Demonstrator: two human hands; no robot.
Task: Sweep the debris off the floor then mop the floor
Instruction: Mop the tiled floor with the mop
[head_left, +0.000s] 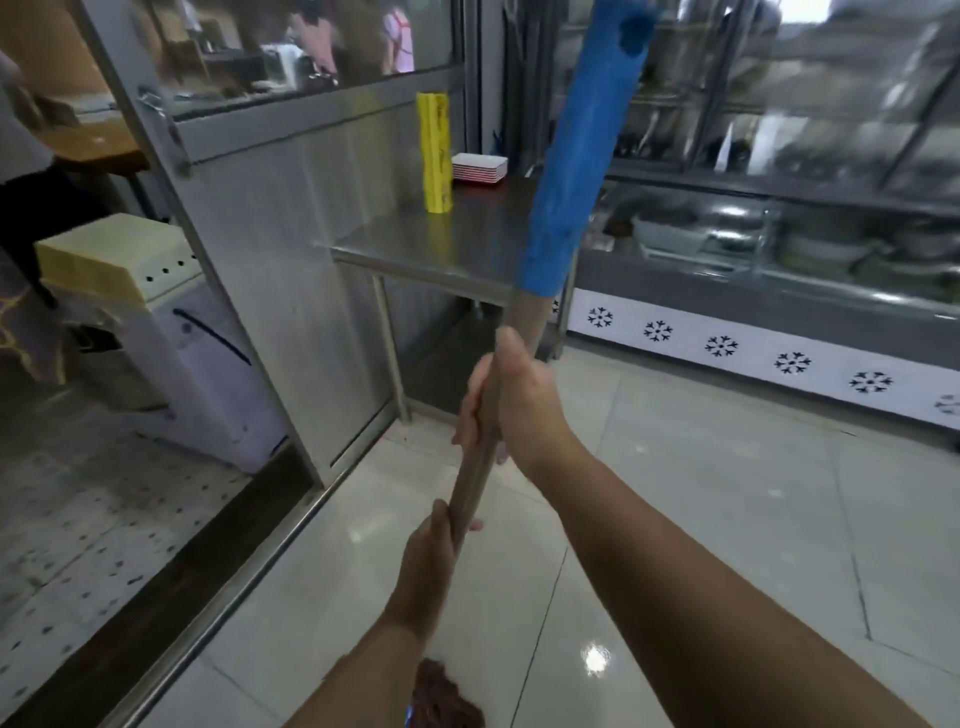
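Both hands wrapped around the mop handle (485, 441). Right hand (511, 410) clamped on the wooden shaft higher up, thumb pointing up along it. Left hand (428, 566) clamped lower down, just below the right, with a short stretch of bare shaft between them. Handle tilted, running up and to the right from the hands. Blue sleeve (582, 156) covering the upper part of the handle, well above the right hand, top end out of frame. Mop head (447, 696), reddish-brown strands, directly below the left hand, resting on the pale tiled floor (701, 519) at the bottom edge, partly hidden by the left forearm. Steel table (441, 244) beyond the right hand, behind the handle; yellow upright pack (435, 153) and a stack of white-and-red trays (479, 168) on it. Glass display counter (779, 234) up and right of the hands, snowflake-pattern panel (753, 353) along its base. Metal-framed partition (249, 218) left of the hands, white appliance (171, 338) behind it. Debris on floor: cannot tell, tiles look glossy with light reflections.
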